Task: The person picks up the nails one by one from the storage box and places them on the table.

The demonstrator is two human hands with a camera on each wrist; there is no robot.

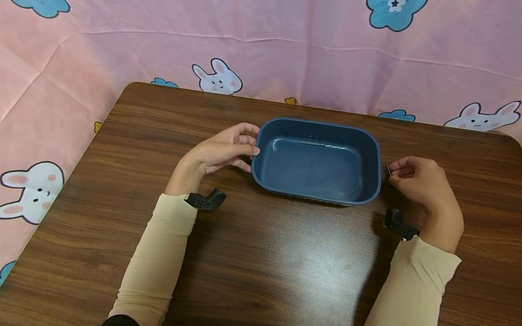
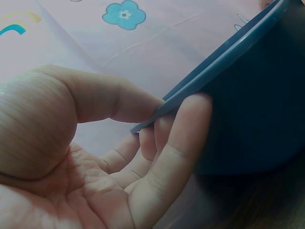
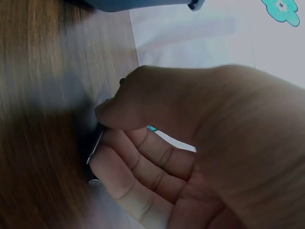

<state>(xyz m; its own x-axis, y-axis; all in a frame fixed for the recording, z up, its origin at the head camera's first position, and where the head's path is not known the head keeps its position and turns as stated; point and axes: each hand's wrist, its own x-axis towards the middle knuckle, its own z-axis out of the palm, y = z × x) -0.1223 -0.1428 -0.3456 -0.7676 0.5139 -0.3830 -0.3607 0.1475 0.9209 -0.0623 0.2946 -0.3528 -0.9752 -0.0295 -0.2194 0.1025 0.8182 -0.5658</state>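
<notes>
A dark blue plastic basin [image 1: 311,167] with rounded corners sits on the table. My left hand [image 1: 226,149] grips its left rim [image 2: 200,78], thumb on top and fingers against the outer wall. To the right of the basin, my right hand [image 1: 422,182] is low over the table and pinches thin metal nails [image 1: 388,169] between thumb and fingertips. A flat round nail head [image 3: 94,182] shows below the fingers in the right wrist view; the fingers hide much of the nails. Inside the basin lie a thin dark rod [image 1: 312,144] near the back wall and another thin rod [image 1: 350,192] at the front right corner.
The brown wood-grain table [image 1: 261,260] has rounded back corners. A pink cloth [image 1: 275,47] with rabbits and blue flowers hangs behind and to the left. Black wrist mounts [image 1: 206,199] sit on both forearms, over beige sleeves [image 1: 156,255].
</notes>
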